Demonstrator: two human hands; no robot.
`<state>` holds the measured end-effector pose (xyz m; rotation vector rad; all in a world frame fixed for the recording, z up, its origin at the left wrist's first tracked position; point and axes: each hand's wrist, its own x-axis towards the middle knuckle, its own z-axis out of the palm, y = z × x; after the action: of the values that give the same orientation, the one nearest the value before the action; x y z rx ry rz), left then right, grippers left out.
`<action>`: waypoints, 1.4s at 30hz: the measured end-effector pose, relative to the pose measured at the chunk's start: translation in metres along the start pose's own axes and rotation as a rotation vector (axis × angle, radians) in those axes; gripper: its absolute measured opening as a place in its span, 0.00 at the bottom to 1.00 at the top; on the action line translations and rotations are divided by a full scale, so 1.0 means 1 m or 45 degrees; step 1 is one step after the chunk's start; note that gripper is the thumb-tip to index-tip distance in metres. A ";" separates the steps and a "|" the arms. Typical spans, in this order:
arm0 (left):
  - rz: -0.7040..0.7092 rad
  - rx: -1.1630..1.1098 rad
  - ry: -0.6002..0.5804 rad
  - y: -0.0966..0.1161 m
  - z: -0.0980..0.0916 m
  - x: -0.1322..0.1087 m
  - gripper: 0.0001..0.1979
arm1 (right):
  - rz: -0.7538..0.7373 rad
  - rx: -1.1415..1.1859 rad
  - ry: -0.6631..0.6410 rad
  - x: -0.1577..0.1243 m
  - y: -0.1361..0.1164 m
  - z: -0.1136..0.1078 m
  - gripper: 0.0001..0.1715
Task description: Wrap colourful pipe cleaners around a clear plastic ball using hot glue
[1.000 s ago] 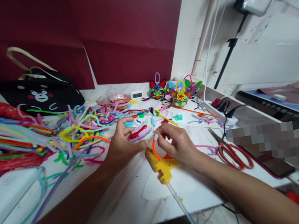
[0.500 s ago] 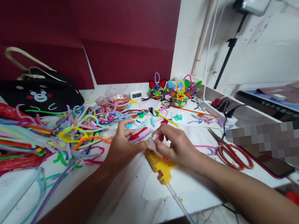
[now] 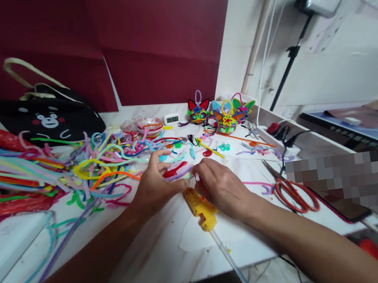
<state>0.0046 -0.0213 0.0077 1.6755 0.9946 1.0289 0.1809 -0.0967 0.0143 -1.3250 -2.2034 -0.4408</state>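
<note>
Between its thumb and curled fingers, my left hand (image 3: 154, 181) grips a fuzzy lilac and red pipe-cleaner piece (image 3: 179, 169). At that piece's right end my right hand (image 3: 217, 184) is closed in a pinch on a small pale bit (image 3: 197, 176); the fingers hide most of it, so its kind is unclear. Just below both hands a yellow hot glue gun (image 3: 204, 216) lies on the table, its nozzle end towards the left thumb. A clear glue stick (image 3: 228, 257) runs out of its back over the table's front edge.
Loose pipe cleaners (image 3: 108, 163) are heaped at the left, by a black bag (image 3: 50, 120). Finished pipe-cleaner animal heads (image 3: 226, 120) stand at the back with a small digital clock (image 3: 171, 119). Orange-handled scissors (image 3: 295, 194) and a phone (image 3: 343, 202) lie at the right.
My right hand has rolled over so its back faces up, and its fingers have closed in at the right end of the piece. My left hand holds almost still.
</note>
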 end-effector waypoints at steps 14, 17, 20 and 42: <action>-0.061 0.007 -0.007 0.004 0.002 0.000 0.39 | 0.087 0.124 0.123 0.002 -0.003 0.002 0.09; -0.131 -0.031 -0.022 0.003 0.003 0.000 0.39 | 0.214 0.445 0.137 0.004 0.002 0.002 0.04; -0.175 -0.036 0.016 0.003 0.005 -0.001 0.38 | 0.310 0.652 0.127 0.005 0.004 0.003 0.03; -0.249 -0.106 -0.092 0.002 0.002 0.000 0.40 | 0.237 0.258 0.090 0.001 -0.002 0.004 0.06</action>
<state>0.0070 -0.0224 0.0094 1.5045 1.0318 0.8631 0.1780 -0.0944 0.0114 -1.3663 -1.9867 -0.1862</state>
